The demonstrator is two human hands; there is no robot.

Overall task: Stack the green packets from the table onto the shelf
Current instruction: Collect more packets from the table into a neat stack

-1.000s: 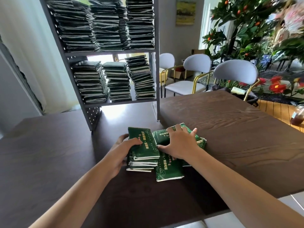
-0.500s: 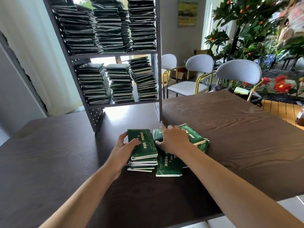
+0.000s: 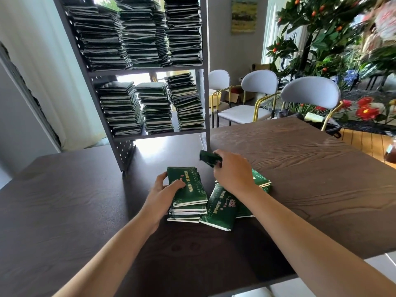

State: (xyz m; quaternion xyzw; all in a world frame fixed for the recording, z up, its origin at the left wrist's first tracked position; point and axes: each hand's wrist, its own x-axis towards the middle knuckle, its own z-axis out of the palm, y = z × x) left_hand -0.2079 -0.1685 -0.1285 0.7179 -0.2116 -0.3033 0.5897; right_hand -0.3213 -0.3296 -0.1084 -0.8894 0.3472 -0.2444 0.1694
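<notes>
A small stack of green packets (image 3: 188,194) lies on the dark wooden table (image 3: 300,179). My left hand (image 3: 165,189) grips its left side, thumb on the top packet. To the right lie a few loose green packets (image 3: 220,209), partly under my right forearm. My right hand (image 3: 233,170) holds one green packet (image 3: 209,157), lifted and tilted above the table, just in front of the shelf's right post. The grey metal shelf (image 3: 150,70) stands at the table's back and holds several tall stacks of packets on two levels.
Grey chairs (image 3: 308,95) with gold frames stand behind the table on the right. Plants with orange fruit (image 3: 310,39) and red flowers (image 3: 366,110) fill the far right. A cup (image 3: 391,155) sits at the right edge. A white curtain hangs behind the shelf.
My right hand has lifted one packet off the loose pile and moved it up toward the shelf. My left hand stays on the small stack.
</notes>
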